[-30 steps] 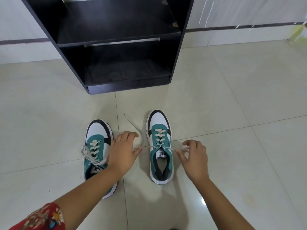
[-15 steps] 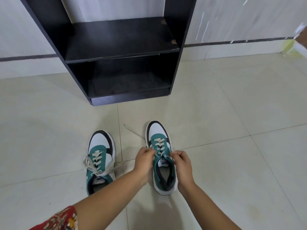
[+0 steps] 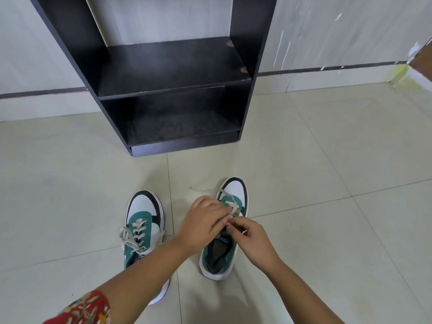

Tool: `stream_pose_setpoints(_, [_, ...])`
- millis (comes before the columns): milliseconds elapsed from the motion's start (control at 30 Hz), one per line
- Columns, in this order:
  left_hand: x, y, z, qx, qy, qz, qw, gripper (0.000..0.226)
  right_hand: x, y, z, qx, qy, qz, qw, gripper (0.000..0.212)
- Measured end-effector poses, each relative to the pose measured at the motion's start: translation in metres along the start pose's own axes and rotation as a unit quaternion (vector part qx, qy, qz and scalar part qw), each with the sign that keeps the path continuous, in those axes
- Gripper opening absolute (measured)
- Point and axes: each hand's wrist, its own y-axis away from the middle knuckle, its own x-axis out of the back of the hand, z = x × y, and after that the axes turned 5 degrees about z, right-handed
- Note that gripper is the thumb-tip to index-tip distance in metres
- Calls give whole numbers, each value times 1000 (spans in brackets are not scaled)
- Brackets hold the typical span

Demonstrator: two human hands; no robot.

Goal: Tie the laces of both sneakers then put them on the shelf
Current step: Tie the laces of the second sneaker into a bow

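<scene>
Two teal, white and black sneakers stand on the tiled floor, toes toward the shelf. The left sneaker [image 3: 142, 230] has its cream laces lying loose across the tongue. Over the right sneaker [image 3: 222, 253] both hands meet. My left hand [image 3: 203, 223] pinches one cream lace [image 3: 230, 202] that crosses the toe. My right hand [image 3: 250, 237] grips the other lace end just beside it. The hands hide the right sneaker's lacing. The black shelf [image 3: 173, 87] stands against the wall ahead, with two open levels.
A pale wall with a dark skirting line [image 3: 327, 67] runs behind the shelf. A wooden edge [image 3: 423, 57] shows at the far right. Pale floor tiles [image 3: 327, 160] spread around the sneakers and in front of the shelf.
Both hands came in from either side of the right sneaker, took its laces and crossed them over the tongue. The view tilted up, showing more of the shelf.
</scene>
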Motion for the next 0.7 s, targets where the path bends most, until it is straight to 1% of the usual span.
stream_pose_setpoints(67, [5, 0, -3, -41, -101, 34, 993, 28, 2, 4, 1, 19, 9, 17, 1000, 14])
stream_pose_setpoints(133, [10, -1, -1, -34, -133, 45, 990, 24, 4, 8, 3, 32, 14, 40, 999, 12])
stream_pose_setpoints(200, [15, -4, 2, 19, -118, 30, 992, 33, 3, 11, 8, 64, 35, 59, 996, 8])
stream_pose_setpoints(267, [17, -7, 8, 71, -120, -14, 990, 43, -1, 14, 13, 105, 92, 75, 987, 4])
stream_pose_setpoints(300, [18, -8, 12, 87, -121, -43, 988, 45, -4, 15, 14, 115, 114, 79, 984, 15])
stream_pose_setpoints(367, [22, -10, 18, 117, -89, -80, 986, 38, -12, 17, 17, 112, 126, 83, 982, 33])
stream_pose_setpoints(433, [25, -13, 17, 155, -57, -101, 981, 34, -17, 17, 17, 111, 129, 96, 981, 38])
stream_pose_setpoints(533, [29, -17, 11, 214, -2, -172, 962, 35, -21, 16, 17, 118, 145, 113, 976, 40])
stream_pose_setpoints(600, [29, -16, 11, 228, 29, -194, 954, 35, -26, 17, 17, 117, 149, 101, 977, 43])
stream_pose_setpoints(633, [30, -16, 12, 219, 27, -191, 956, 36, -28, 17, 16, 113, 150, 95, 978, 41])
stream_pose_setpoints(700, [32, -13, 13, 172, 4, -168, 971, 35, -28, 13, 15, 100, 162, 101, 977, 27])
